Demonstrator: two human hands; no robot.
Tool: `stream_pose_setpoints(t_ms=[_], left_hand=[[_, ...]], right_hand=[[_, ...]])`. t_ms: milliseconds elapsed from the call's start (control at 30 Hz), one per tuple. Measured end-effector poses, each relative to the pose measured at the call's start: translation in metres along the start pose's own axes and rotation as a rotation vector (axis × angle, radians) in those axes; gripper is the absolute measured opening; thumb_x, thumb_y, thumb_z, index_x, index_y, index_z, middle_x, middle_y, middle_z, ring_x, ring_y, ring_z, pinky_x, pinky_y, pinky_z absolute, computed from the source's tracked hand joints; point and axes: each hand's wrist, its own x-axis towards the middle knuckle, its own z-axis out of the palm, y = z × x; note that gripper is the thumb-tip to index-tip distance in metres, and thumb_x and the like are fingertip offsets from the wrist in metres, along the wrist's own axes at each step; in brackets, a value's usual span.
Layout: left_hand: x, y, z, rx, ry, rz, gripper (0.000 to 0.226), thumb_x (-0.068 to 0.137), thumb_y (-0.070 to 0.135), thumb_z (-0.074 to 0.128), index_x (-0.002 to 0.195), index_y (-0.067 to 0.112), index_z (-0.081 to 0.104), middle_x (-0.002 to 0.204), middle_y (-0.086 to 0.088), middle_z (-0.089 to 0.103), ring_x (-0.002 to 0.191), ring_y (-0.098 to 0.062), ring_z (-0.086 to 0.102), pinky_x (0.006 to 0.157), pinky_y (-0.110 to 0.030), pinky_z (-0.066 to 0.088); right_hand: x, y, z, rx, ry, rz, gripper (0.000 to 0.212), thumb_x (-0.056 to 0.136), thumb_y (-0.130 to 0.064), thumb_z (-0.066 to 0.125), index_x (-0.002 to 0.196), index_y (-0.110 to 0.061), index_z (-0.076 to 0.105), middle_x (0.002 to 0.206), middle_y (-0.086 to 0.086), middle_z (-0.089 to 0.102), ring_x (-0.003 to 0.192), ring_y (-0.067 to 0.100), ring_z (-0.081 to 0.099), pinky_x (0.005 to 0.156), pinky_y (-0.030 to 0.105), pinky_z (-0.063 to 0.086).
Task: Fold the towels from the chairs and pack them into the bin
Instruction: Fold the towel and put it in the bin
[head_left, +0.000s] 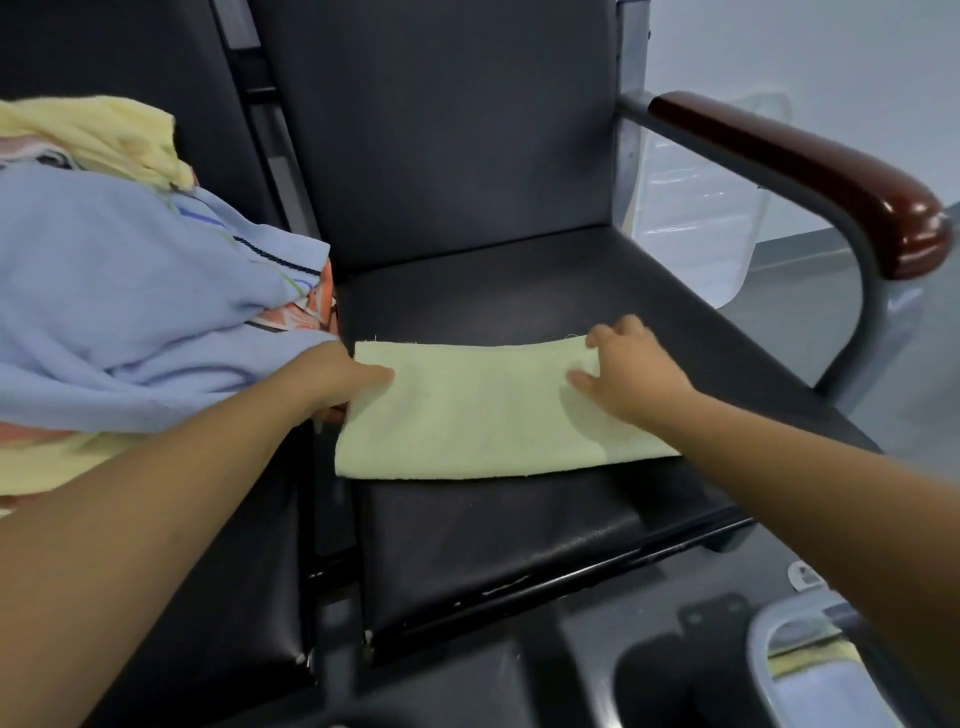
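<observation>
Folding yellow towel (483, 415) on chair seat (519, 291) | long axis runs left to right between my hands | left grip (353, 379) pinches its left end | right grip (628, 369) flat, fingers spread, on right end | bin (759, 642) nearer right grip

Office or waiting-room kinda spot: side-by-side black padded chairs (441, 130), wood-capped armrest (810, 171), plain pale wall (831, 41).
</observation>
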Motion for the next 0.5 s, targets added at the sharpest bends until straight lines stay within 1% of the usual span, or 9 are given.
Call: stream_pose_setpoints(t_ms=[67, 133, 200, 267, 333, 367, 400, 467, 500], left_hand=[[-0.009, -0.001, 0.005, 0.002, -0.033, 0.013, 0.054, 0.086, 0.048, 0.072, 0.109, 0.002, 0.059, 0.094, -0.009, 0.065, 0.085, -0.026, 0.064, 0.069, -0.034, 0.054], [-0.024, 0.0, 0.01, 0.037, -0.075, 0.026, 0.05, 0.084, 0.046, 0.075, 0.11, 0.009, 0.054, 0.096, -0.002, 0.06, 0.089, -0.022, 0.057, 0.064, -0.029, 0.046], [-0.028, -0.003, 0.01, 0.03, -0.109, 0.006, 0.058, 0.083, 0.043, 0.078, 0.122, 0.007, 0.054, 0.11, -0.006, 0.059, 0.097, -0.023, 0.056, 0.071, -0.029, 0.046], [-0.034, -0.003, 0.002, -0.091, -0.139, 0.016, 0.061, 0.083, 0.038, 0.078, 0.128, 0.004, 0.057, 0.12, -0.007, 0.063, 0.104, -0.023, 0.06, 0.083, -0.033, 0.051], [-0.04, 0.0, -0.008, -0.255, -0.149, 0.047, 0.074, 0.073, 0.045, 0.079, 0.135, 0.011, 0.056, 0.127, -0.007, 0.063, 0.112, -0.025, 0.062, 0.098, -0.042, 0.051], [-0.043, 0.003, -0.012, -0.314, -0.146, 0.065, 0.082, 0.067, 0.049, 0.079, 0.137, 0.015, 0.054, 0.131, -0.006, 0.062, 0.115, -0.026, 0.061, 0.101, -0.045, 0.05], [-0.047, 0.009, -0.015, -0.336, -0.132, 0.088, 0.081, 0.068, 0.05, 0.078, 0.138, 0.017, 0.054, 0.132, -0.005, 0.061, 0.116, -0.026, 0.06, 0.102, -0.046, 0.049], [-0.062, 0.028, -0.019, -0.359, -0.094, 0.169, 0.057, 0.085, 0.036, 0.074, 0.134, 0.016, 0.055, 0.129, -0.009, 0.061, 0.113, -0.024, 0.059, 0.101, -0.047, 0.05], [-0.066, 0.037, -0.018, -0.374, -0.079, 0.209, 0.049, 0.09, 0.03, 0.071, 0.133, 0.013, 0.055, 0.126, -0.01, 0.063, 0.109, -0.024, 0.06, 0.101, -0.047, 0.05]], right_hand=[[-0.019, -0.006, 0.004, -0.006, -0.137, -0.016, 0.055, 0.095, -0.049, 0.055, 0.135, -0.011, 0.048, 0.135, 0.011, 0.043, 0.119, 0.03, 0.049, 0.099, 0.041, 0.045], [-0.035, -0.005, 0.016, -0.037, -0.21, -0.039, 0.056, 0.098, -0.052, 0.046, 0.138, -0.012, 0.045, 0.146, 0.012, 0.039, 0.131, 0.03, 0.043, 0.109, 0.04, 0.036], [-0.046, -0.001, 0.024, -0.051, -0.226, -0.046, 0.058, 0.101, -0.052, 0.035, 0.145, -0.014, 0.036, 0.161, 0.013, 0.023, 0.148, 0.029, 0.022, 0.122, 0.04, 0.017], [-0.051, -0.002, 0.026, -0.068, -0.248, -0.052, 0.064, 0.103, -0.053, 0.027, 0.154, -0.014, 0.024, 0.167, 0.012, 0.008, 0.154, 0.025, 0.003, 0.125, 0.042, 0.003], [-0.054, -0.008, 0.026, -0.083, -0.278, -0.054, 0.069, 0.103, -0.055, 0.023, 0.158, -0.014, 0.015, 0.168, 0.011, 0.0, 0.155, 0.023, -0.005, 0.125, 0.043, -0.003], [-0.057, -0.014, 0.027, -0.086, -0.291, -0.059, 0.07, 0.103, -0.055, 0.022, 0.159, -0.014, 0.012, 0.168, 0.011, -0.003, 0.155, 0.023, -0.007, 0.125, 0.044, -0.004], [-0.059, -0.021, 0.027, -0.085, -0.302, -0.063, 0.071, 0.103, -0.056, 0.021, 0.16, -0.014, 0.01, 0.168, 0.011, -0.004, 0.155, 0.023, -0.008, 0.125, 0.044, -0.004], [-0.065, -0.038, 0.031, -0.059, -0.314, -0.07, 0.074, 0.102, -0.059, 0.021, 0.16, -0.014, 0.009, 0.168, 0.01, -0.005, 0.155, 0.022, -0.008, 0.125, 0.044, -0.005], [-0.068, -0.048, 0.033, -0.028, -0.318, -0.071, 0.075, 0.101, -0.06, 0.023, 0.16, -0.015, 0.01, 0.168, 0.009, -0.004, 0.155, 0.021, -0.008, 0.125, 0.043, -0.005]])
